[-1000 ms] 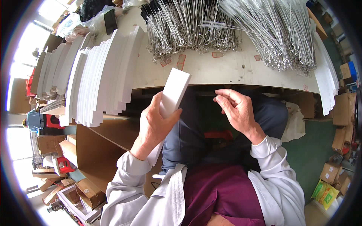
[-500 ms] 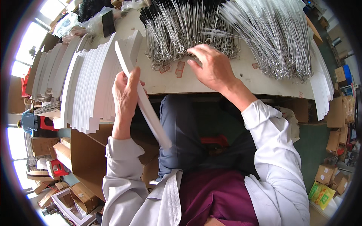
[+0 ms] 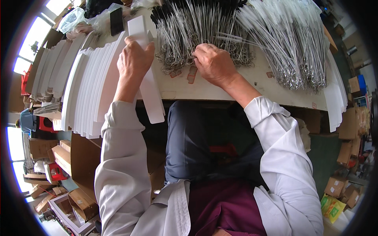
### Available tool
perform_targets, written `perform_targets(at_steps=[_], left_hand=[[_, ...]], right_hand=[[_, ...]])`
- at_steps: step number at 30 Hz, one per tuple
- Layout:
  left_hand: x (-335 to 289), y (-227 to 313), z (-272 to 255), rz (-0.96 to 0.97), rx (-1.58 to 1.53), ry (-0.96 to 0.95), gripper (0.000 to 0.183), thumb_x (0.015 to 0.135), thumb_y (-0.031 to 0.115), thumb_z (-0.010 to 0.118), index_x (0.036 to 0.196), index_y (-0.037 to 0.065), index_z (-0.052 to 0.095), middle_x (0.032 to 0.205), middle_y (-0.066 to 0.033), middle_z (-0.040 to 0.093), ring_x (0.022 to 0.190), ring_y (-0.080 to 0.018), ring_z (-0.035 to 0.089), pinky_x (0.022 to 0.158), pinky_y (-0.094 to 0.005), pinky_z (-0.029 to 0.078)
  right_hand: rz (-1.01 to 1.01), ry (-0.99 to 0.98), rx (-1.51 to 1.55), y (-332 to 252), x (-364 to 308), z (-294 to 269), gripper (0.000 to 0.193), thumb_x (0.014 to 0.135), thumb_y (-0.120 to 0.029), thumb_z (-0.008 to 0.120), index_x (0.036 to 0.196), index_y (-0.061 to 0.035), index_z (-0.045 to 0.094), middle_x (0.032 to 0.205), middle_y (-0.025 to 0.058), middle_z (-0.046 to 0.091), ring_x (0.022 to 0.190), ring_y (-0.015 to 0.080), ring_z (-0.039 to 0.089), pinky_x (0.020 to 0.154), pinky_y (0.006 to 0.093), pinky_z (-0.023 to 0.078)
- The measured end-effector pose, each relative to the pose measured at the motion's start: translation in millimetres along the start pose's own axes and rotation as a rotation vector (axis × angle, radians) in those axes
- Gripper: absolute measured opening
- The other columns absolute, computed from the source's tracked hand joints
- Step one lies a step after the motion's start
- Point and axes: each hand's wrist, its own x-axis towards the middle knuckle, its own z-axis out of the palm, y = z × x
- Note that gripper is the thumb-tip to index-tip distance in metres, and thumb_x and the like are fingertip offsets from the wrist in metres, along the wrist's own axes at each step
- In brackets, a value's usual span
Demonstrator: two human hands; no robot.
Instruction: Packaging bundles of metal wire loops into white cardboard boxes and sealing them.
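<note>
A long narrow white box (image 3: pixel 152 96) stands out past the table's near edge, and my left hand (image 3: pixel 134 59) is closed around its upper part. My right hand (image 3: pixel 214 63) pinches at the looped wire ends of a pile of black-bristled wire brushes (image 3: pixel 197 27). Its fingertips touch the loops; which brush they hold is partly hidden by the fingers. Close by on the left is a row of similar white boxes (image 3: pixel 92 82). Right of the black-bristled pile lies another pile of wire brushes (image 3: pixel 291 43), with pale bristles.
A dark phone (image 3: pixel 116 21) and clear plastic bags (image 3: pixel 73 19) lie at the back left of the table (image 3: pixel 236 84). More white strips (image 3: pixel 334 94) hang over its right end. Cardboard boxes (image 3: pixel 348 116) stand on the floor at both sides.
My left hand has moved up, and its white box has swung from a slant over my lap onto the table edge. My right hand has closed its fingers at the brush loops.
</note>
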Motion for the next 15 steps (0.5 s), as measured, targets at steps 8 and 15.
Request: perform_targets(at_steps=[8,15], left_hand=[[14,13,20,0.038,0.157,-0.084,0.075,0.093,0.040,0.066,0.141,-0.014,0.044,0.108,-0.0291,0.072,0.101,-0.0403,0.073,0.089,-0.0473,0.059],[25,12,38,0.166,0.315,-0.017,0.048,0.095,0.043,0.067,0.108,-0.004,0.067,0.106,-0.0208,0.073,0.099,-0.0353,0.074,0.086,-0.0447,0.060]], right_hand=[[0.159,0.021,0.214,2,2,-21,0.010,0.088,-0.009,0.070,0.085,-0.0029,0.063,0.088,0.0114,0.070,0.078,0.0294,0.071,0.070,0.0418,0.059],[0.393,0.037,0.508,-1,4,-42,0.018,0.089,-0.012,0.079,0.085,-0.0009,0.065,0.081,0.0103,0.072,0.067,0.0181,0.069,0.062,0.0322,0.055]])
